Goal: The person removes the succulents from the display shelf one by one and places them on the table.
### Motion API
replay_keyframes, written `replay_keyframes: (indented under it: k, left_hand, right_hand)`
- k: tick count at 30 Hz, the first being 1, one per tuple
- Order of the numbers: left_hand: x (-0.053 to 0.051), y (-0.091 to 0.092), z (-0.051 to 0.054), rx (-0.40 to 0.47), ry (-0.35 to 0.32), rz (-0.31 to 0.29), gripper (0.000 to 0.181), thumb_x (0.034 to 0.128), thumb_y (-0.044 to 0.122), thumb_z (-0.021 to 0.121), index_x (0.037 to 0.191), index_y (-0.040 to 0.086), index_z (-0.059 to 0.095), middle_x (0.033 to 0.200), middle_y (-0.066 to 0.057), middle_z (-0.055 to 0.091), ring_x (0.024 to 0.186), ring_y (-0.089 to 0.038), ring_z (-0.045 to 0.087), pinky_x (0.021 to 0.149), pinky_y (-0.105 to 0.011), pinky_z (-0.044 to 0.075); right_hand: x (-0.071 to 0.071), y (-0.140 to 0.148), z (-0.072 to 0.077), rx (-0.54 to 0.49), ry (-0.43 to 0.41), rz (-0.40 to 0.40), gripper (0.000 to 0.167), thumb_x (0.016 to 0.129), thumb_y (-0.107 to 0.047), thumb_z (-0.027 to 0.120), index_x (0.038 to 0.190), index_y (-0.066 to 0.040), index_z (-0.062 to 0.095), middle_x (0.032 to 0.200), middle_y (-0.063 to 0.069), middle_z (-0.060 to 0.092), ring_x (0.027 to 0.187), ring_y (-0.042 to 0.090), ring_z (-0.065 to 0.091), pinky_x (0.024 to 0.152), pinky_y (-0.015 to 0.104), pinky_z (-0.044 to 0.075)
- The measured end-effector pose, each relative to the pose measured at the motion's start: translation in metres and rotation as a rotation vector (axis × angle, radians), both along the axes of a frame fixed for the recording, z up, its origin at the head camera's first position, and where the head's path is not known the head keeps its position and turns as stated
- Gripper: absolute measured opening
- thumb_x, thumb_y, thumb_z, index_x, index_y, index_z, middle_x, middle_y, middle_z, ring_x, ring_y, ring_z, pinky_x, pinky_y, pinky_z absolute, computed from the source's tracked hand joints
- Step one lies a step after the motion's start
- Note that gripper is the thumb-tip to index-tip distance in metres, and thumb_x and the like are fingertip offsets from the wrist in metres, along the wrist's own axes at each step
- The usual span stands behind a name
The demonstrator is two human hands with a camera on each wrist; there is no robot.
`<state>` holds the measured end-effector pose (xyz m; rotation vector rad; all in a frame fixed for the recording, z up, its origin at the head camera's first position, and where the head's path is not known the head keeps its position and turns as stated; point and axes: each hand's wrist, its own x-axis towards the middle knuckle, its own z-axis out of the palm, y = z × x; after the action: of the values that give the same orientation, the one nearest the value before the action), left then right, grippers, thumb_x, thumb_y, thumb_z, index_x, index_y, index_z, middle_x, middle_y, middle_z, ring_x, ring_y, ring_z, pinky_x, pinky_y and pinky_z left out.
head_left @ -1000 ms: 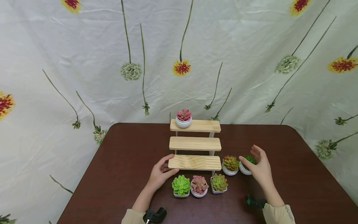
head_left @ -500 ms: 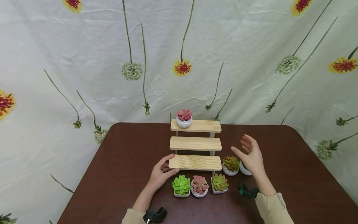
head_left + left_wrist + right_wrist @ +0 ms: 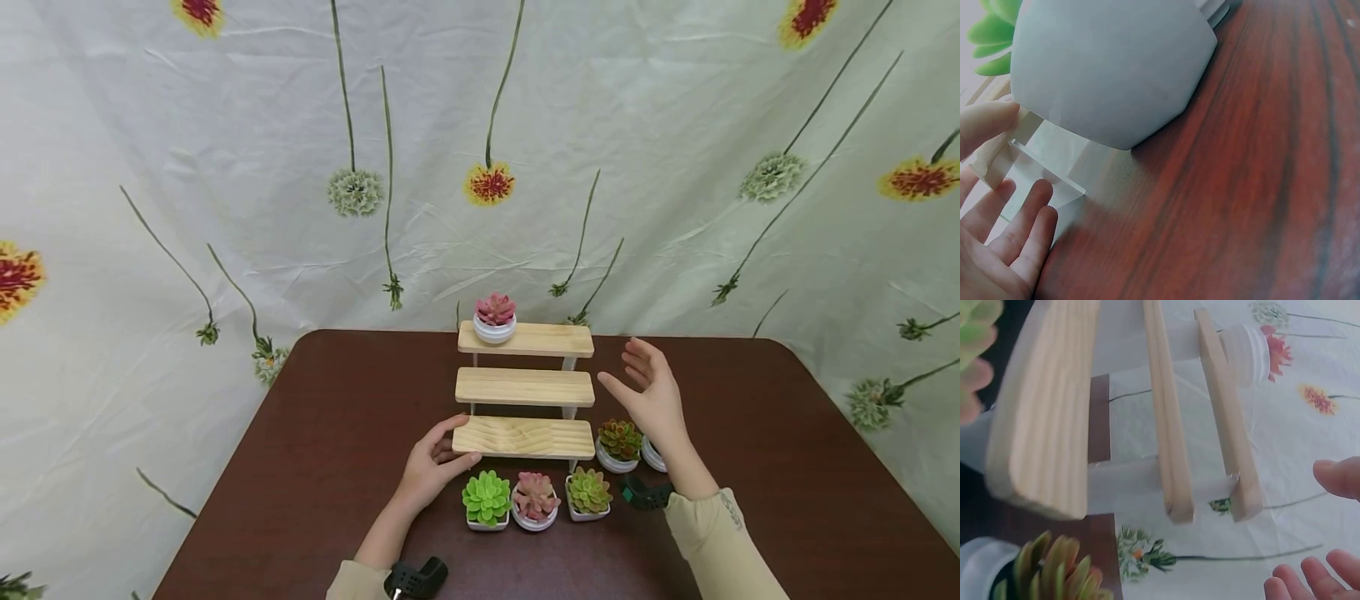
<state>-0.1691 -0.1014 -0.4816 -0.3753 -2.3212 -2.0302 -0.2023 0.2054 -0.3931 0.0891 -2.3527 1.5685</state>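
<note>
A three-tier wooden display stand [image 3: 523, 387] with clear side supports stands mid-table. My left hand [image 3: 431, 463] grips the left end of its lowest tier, thumb at the front edge; the left wrist view shows the fingers [image 3: 1025, 219] beside the clear support. On the top tier's left part sits a pink succulent [image 3: 495, 310] in a round white pot. To the right of the stand my right hand [image 3: 651, 398] hangs in the air, thumb and fingers spread, holding nothing. Below it are a reddish-green succulent [image 3: 619, 440] and a white pot [image 3: 654, 454], partly hidden by the wrist.
In front of the stand, a bright green succulent [image 3: 487, 498], a dusty pink succulent [image 3: 535, 498] and a yellow-green succulent [image 3: 588, 492] stand in a row in white pots. A flower-printed cloth [image 3: 675, 125] hangs behind the dark brown table [image 3: 330, 417].
My right hand has moved left and away from me, from beside the rightmost pot toward the stand, still holding nothing. The left hand stays on the lowest tier.
</note>
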Motion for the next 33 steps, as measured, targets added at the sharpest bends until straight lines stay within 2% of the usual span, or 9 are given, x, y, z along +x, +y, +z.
replay_keyframes:
  k: [10,16,24,33]
  left_hand:
    - [0.001,0.000,0.000,-0.020,0.000,0.014,0.054,0.0785,0.003,0.075,0.129,0.003,0.055,0.129,-0.013,0.053,0.083,-0.014,0.060,0.078,-0.032,0.052]
    - [0.001,0.000,0.000,-0.024,0.001,0.017,0.054,0.0784,0.003,0.075,0.128,0.003,0.055,0.126,-0.013,0.055,0.084,-0.015,0.060,0.077,-0.031,0.052]
    - [0.001,-0.001,0.000,-0.007,-0.004,0.007,0.054,0.0788,0.004,0.075,0.129,0.003,0.055,0.130,-0.013,0.052,0.086,-0.015,0.060,0.079,-0.033,0.051]
    - [0.000,0.000,0.002,-0.011,-0.007,0.006,0.054,0.0788,0.004,0.075,0.129,0.002,0.055,0.130,-0.013,0.053,0.084,-0.015,0.060,0.078,-0.031,0.051]
  right_hand:
    - [-0.012,-0.016,0.009,0.043,0.021,0.022,0.071,0.084,-0.013,0.072,0.141,0.001,0.033,0.137,0.019,0.040,0.124,0.032,0.042,0.102,0.041,0.036]
    - [-0.018,-0.028,0.015,0.068,0.036,0.064,0.068,0.084,-0.011,0.072,0.140,0.002,0.034,0.136,0.020,0.040,0.123,0.034,0.042,0.101,0.041,0.037]
    - [-0.026,-0.043,0.021,0.101,0.017,0.105,0.068,0.084,-0.018,0.072,0.140,-0.002,0.036,0.137,0.017,0.042,0.125,0.030,0.042,0.102,0.039,0.037]
    - [-0.036,-0.063,0.028,0.116,0.010,0.136,0.067,0.084,-0.020,0.072,0.139,-0.002,0.037,0.135,0.016,0.045,0.124,0.028,0.043,0.102,0.039,0.037]
